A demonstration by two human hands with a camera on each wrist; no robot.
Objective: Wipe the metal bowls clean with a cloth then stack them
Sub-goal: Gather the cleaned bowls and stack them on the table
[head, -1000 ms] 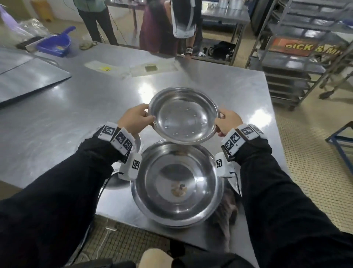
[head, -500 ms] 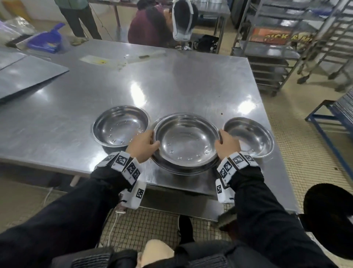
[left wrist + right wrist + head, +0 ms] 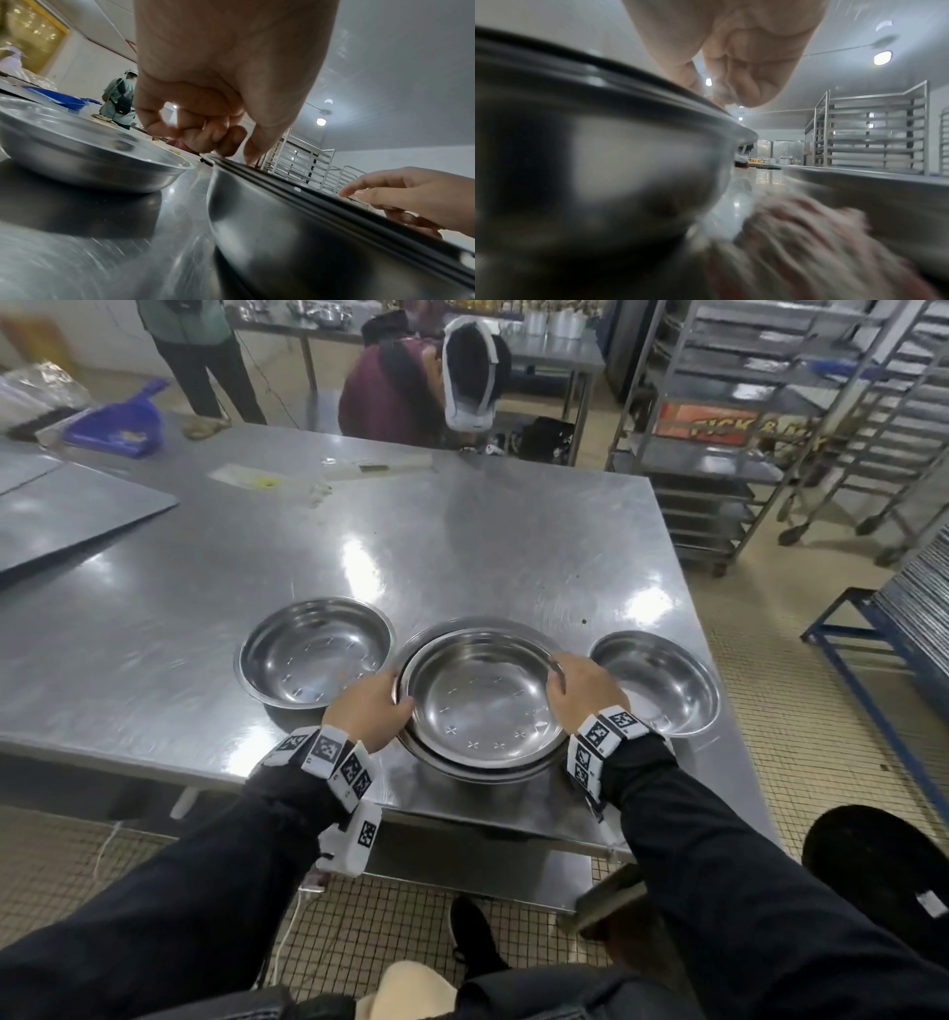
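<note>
Steel rims meet under both hands: the left hand [image 3: 371, 711] and right hand [image 3: 583, 693] pinch opposite edges of the top bowl [image 3: 480, 698], nested in a larger bowl [image 3: 462, 765] on the bench [image 3: 488, 541]. Best to let go evenly, so it settles centred.

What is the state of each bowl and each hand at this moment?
top bowl: nested in the larger bowl, upright, both hands at its rim.
larger bowl: upright on the table, under the top bowl.
left bowl: upright, apart from the stack.
right bowl: upright, alone.
left hand: fingers curled on the stack's left rim.
right hand: fingers on the right rim.
</note>
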